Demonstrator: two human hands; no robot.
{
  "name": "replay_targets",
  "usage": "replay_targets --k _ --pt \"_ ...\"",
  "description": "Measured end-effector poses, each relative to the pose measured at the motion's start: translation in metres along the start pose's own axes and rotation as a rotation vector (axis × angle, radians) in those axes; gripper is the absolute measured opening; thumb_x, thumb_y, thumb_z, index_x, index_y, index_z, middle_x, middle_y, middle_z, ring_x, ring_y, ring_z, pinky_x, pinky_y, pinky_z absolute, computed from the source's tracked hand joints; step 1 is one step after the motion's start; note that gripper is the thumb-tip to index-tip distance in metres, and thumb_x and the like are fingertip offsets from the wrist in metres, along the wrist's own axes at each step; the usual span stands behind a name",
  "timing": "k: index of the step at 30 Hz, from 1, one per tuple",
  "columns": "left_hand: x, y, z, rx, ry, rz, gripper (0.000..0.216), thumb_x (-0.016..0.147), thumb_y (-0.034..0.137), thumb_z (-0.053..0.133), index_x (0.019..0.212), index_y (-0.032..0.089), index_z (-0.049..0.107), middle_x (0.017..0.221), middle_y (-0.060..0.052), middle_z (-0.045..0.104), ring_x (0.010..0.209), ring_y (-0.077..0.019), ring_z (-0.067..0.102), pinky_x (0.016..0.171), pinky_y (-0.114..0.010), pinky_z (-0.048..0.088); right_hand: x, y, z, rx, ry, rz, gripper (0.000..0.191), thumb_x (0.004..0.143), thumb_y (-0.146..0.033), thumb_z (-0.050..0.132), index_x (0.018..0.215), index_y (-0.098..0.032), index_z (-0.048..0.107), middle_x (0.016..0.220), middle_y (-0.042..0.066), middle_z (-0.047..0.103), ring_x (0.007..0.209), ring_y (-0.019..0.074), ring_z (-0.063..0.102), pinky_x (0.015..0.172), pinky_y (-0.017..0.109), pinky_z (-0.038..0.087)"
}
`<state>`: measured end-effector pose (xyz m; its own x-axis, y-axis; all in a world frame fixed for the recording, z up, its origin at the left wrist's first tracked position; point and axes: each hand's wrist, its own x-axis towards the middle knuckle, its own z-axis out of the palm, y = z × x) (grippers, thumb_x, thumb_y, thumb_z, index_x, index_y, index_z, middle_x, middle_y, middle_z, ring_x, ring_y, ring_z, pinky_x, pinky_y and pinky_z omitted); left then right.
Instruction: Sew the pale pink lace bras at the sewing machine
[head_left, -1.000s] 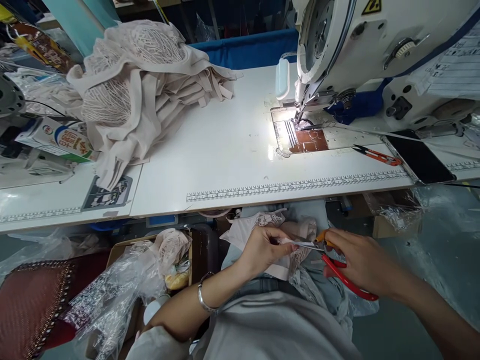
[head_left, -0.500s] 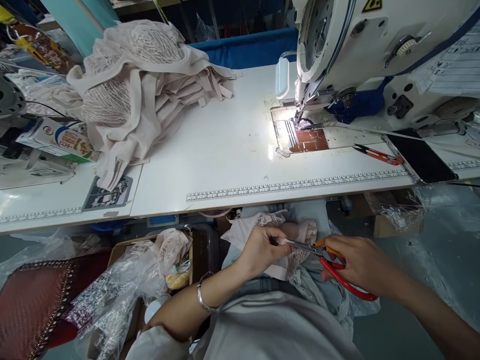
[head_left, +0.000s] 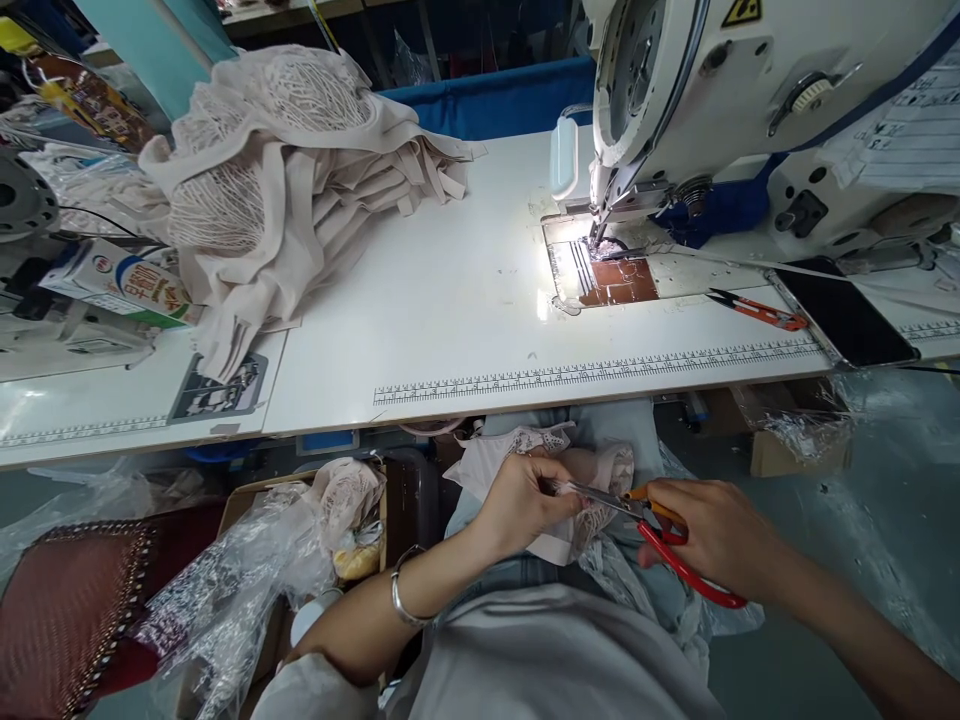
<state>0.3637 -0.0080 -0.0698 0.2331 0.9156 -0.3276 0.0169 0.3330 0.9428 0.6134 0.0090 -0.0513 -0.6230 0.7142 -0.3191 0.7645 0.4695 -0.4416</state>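
Observation:
On my lap lies a pale pink lace garment (head_left: 499,458). My left hand (head_left: 525,505) pinches a bit of its fabric between thumb and fingers. Scissors with orange and red handles (head_left: 686,570) are in my right hand (head_left: 712,530), fingers wrapped round the grips. Their blades point left, and the tips reach the fabric at my left fingertips. Whether the blades are fully closed on the cloth is hard to see. Part of the garment is hidden behind my left hand.
A sewing machine (head_left: 622,150) with a lit needle stands on the white table (head_left: 450,300). Small thread snips (head_left: 759,310) and a phone (head_left: 844,312) lie at right. Pale garments (head_left: 300,170) are heaped at left. Below, a cardboard box (head_left: 240,500) holds plastic and lace.
The red scissor handle has swung slightly closer to the orange one as my right hand squeezes. My left hand keeps its pinch in almost the same place.

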Motion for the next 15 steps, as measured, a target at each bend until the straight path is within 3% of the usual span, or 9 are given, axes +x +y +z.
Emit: replay_targets --k 5,10,15 --pt "-0.001 -0.004 0.002 0.019 0.030 0.032 0.025 0.068 0.035 0.075 0.061 0.013 0.065 0.065 -0.002 0.050 0.062 -0.0122 0.042 0.056 -0.026 0.030 -0.001 -0.004 0.001 -0.033 0.022 -0.018 0.024 0.091 -0.029 0.057 0.070 -0.023 0.046 0.061 -0.003 0.062 0.050 0.0136 0.052 0.052 0.028 0.032" --pt "-0.001 -0.007 0.002 0.007 0.021 0.020 0.018 0.068 0.030 0.074 0.063 0.013 0.067 0.065 -0.002 0.053 0.061 -0.0120 0.044 0.056 -0.025 0.031 -0.003 -0.013 -0.006 -0.046 0.027 -0.018 0.026 0.085 -0.036 0.069 0.079 -0.024 0.047 0.072 -0.002 0.065 0.061 0.0171 0.059 0.055 0.028 0.036" --pt "-0.001 -0.009 0.001 -0.034 0.029 0.005 0.015 0.065 0.026 0.074 0.062 0.014 0.065 0.065 -0.002 0.054 0.060 -0.0122 0.046 0.056 -0.025 0.033 -0.005 -0.009 -0.002 -0.119 0.134 -0.043 0.033 0.084 -0.047 0.072 0.084 -0.023 0.049 0.077 -0.001 0.063 0.065 0.0175 0.060 0.054 0.028 0.036"
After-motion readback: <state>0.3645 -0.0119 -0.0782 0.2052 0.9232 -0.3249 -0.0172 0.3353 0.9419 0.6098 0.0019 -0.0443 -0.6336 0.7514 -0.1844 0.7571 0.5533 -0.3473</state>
